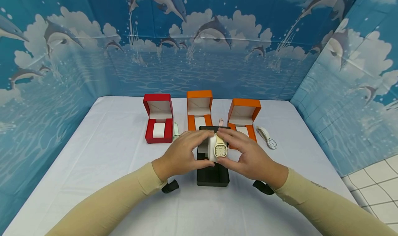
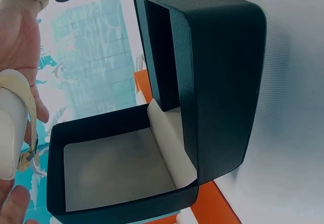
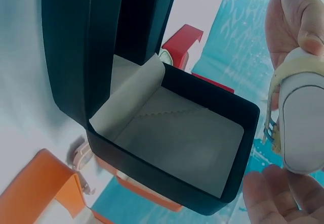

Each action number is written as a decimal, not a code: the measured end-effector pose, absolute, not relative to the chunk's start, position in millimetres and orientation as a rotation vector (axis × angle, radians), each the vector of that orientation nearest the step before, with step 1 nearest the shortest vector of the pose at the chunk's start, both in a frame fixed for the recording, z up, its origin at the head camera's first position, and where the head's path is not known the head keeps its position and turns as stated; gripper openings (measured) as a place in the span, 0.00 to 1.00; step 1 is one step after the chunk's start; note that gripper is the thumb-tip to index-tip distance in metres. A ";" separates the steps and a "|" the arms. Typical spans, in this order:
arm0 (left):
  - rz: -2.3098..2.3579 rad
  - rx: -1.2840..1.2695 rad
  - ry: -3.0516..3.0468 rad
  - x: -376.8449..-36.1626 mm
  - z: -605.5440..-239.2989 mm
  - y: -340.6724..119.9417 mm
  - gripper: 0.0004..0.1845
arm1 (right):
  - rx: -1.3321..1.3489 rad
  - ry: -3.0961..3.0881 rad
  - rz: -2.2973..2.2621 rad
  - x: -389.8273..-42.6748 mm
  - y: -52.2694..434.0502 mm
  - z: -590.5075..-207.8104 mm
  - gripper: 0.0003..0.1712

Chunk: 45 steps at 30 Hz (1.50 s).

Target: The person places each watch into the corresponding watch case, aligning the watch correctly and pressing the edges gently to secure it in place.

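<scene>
A cream-strapped wristwatch (image 1: 220, 150) with a squarish gold-rimmed face is wrapped around a white cushion (image 1: 211, 149). My left hand (image 1: 183, 152) holds the cushion's left side between thumb and fingers. From the other side my right hand (image 1: 250, 153) grips the cushion and watch, fingertips at the top and thumb at the bottom. Both hands hold it above an open black watch box (image 1: 212, 178). In the right wrist view the box's pale lining (image 3: 177, 133) shows bare. The cushion (image 3: 304, 128) is apart from the box there, with the watch's buckle at its edge.
Behind stand an open red box (image 1: 159, 139) and two open orange boxes (image 1: 199, 94), (image 1: 245, 102), each with a white cushion. Loose watches lie beside them: a mint one (image 1: 176, 129), a pink one (image 1: 221, 122) and a white one (image 1: 267, 138). White cloth (image 1: 109, 142) covers the table.
</scene>
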State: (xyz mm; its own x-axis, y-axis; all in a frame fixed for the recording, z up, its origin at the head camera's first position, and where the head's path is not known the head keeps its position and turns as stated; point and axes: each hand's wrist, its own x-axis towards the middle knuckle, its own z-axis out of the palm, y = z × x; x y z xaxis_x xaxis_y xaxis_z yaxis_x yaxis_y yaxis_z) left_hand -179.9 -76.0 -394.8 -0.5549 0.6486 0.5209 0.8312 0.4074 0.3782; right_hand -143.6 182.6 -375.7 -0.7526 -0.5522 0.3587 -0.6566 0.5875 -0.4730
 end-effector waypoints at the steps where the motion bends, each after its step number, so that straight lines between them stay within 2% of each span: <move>1: -0.886 -1.286 -2.378 -179.7 -395.0 -76.4 0.42 | 1.021 -2.651 0.894 -143.5 183.2 -375.6 0.46; 6: -0.861 -1.272 -2.386 -179.1 -396.3 -77.9 0.43 | 1.045 -2.714 0.879 -143.2 185.2 -375.2 0.51; 16: -0.736 -1.268 -2.383 -178.5 -397.2 -79.3 0.42 | 1.023 -2.733 0.897 -143.4 183.7 -376.3 0.50; 23: -0.578 -1.258 -2.359 -175.8 -400.3 -80.7 0.42 | 1.026 -2.795 0.847 -142.5 182.0 -374.5 0.55; 45: -0.560 -1.232 -2.431 -172.4 -409.3 -82.5 0.43 | 0.993 -2.787 0.709 -141.5 184.1 -385.5 0.49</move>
